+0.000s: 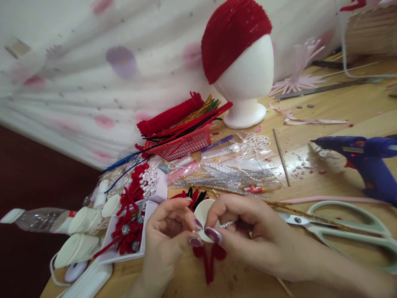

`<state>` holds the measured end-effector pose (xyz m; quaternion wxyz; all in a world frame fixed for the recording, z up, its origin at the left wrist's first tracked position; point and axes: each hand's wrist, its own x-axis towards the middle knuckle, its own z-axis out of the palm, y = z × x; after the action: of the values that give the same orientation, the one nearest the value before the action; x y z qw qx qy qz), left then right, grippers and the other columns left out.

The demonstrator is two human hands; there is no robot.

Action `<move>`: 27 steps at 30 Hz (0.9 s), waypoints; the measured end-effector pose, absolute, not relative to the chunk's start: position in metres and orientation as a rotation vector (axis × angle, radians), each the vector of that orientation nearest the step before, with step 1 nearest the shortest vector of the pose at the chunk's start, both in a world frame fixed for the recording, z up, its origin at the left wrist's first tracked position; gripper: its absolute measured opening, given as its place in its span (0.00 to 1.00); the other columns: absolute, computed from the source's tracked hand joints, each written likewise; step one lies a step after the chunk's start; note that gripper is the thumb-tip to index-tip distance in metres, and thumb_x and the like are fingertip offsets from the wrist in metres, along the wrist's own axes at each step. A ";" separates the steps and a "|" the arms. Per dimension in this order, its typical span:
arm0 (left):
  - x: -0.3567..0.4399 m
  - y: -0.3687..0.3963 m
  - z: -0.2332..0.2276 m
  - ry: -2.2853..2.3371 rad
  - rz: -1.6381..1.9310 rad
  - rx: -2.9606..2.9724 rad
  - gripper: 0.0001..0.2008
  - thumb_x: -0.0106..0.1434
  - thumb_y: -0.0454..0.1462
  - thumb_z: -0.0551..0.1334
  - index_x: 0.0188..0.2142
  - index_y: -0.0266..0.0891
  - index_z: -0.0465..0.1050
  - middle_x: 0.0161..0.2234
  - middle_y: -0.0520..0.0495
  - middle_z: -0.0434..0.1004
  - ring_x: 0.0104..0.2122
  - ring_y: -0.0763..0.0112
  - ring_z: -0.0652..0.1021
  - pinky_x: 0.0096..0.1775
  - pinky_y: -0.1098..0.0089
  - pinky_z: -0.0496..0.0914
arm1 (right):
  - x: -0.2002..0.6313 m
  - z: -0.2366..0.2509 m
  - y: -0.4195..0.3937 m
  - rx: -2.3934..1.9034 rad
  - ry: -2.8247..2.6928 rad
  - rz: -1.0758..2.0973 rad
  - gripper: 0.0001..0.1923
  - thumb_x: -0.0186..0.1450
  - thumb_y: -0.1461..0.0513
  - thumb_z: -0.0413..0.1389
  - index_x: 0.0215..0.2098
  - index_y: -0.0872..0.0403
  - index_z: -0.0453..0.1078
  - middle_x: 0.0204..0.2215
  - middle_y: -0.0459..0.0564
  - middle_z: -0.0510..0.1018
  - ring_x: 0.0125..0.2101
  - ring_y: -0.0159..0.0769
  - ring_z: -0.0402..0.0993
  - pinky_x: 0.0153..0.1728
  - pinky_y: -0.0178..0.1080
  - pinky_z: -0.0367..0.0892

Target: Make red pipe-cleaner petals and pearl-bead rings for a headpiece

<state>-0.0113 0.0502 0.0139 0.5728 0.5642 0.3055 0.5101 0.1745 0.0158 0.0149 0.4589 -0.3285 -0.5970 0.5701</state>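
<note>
Close together over the tabletop, my two hands work with tiny white pearl-like beads. My left hand pinches a small white bead between thumb and forefinger. Thumb and forefinger of my right hand are closed on a short string of white beads, mostly hidden by the fingers. Behind the fingertips is a white paper cup, partly covered. Below the hands lies a red fuzzy looped piece. Red and black fuzzy pieces lie just beyond the cup.
Scissors lie at right, below a blue glue gun. White boxes hold red flowers and beads. Cups and a plastic bottle are at left. Behind are a red basket and a foam head.
</note>
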 end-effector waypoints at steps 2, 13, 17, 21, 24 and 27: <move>-0.012 0.050 0.013 0.699 1.186 1.309 0.18 0.48 0.36 0.79 0.40 0.50 0.83 0.22 0.55 0.81 0.20 0.80 0.77 0.23 0.86 0.71 | 0.174 0.015 0.016 -0.804 -1.460 1.411 0.06 0.65 0.60 0.53 0.34 0.55 0.68 0.21 0.42 0.66 0.20 0.28 0.58 0.19 0.31 0.52; -0.015 0.047 0.018 0.735 1.188 1.465 0.17 0.53 0.31 0.76 0.41 0.51 0.83 0.27 0.56 0.85 0.27 0.79 0.82 0.32 0.85 0.76 | 0.175 0.011 0.017 -0.761 -1.504 1.419 0.06 0.68 0.60 0.52 0.37 0.55 0.68 0.27 0.46 0.73 0.24 0.31 0.68 0.24 0.32 0.61; -0.015 0.046 0.025 0.706 1.229 1.571 0.16 0.55 0.32 0.75 0.41 0.51 0.83 0.28 0.58 0.86 0.28 0.79 0.84 0.34 0.87 0.76 | 0.177 0.010 0.016 -0.752 -1.538 1.454 0.10 0.71 0.57 0.50 0.41 0.55 0.70 0.31 0.48 0.74 0.30 0.35 0.72 0.31 0.36 0.66; -0.018 0.046 0.024 0.750 1.236 1.587 0.14 0.55 0.32 0.75 0.40 0.52 0.84 0.30 0.56 0.87 0.30 0.77 0.85 0.35 0.86 0.76 | 0.178 0.008 0.016 -0.746 -1.516 1.522 0.12 0.71 0.55 0.51 0.42 0.55 0.70 0.31 0.48 0.74 0.31 0.36 0.71 0.32 0.37 0.67; -0.019 0.044 0.022 0.762 1.221 1.564 0.14 0.56 0.33 0.74 0.41 0.52 0.84 0.31 0.54 0.87 0.30 0.75 0.85 0.34 0.85 0.77 | 0.178 0.007 0.016 -0.704 -1.474 1.572 0.12 0.71 0.54 0.53 0.43 0.55 0.69 0.31 0.47 0.74 0.30 0.35 0.71 0.32 0.36 0.66; -0.019 0.042 0.022 0.758 1.185 1.501 0.13 0.56 0.34 0.74 0.40 0.53 0.84 0.31 0.54 0.87 0.31 0.74 0.85 0.34 0.85 0.77 | 0.176 0.007 0.017 -0.691 -1.438 1.580 0.14 0.70 0.53 0.55 0.42 0.55 0.70 0.31 0.47 0.74 0.29 0.33 0.71 0.31 0.35 0.66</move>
<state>-0.0187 0.0425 0.0218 0.5160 0.6250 0.3158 0.4934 0.1758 0.0170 0.0070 0.4332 -0.2775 -0.5772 0.6342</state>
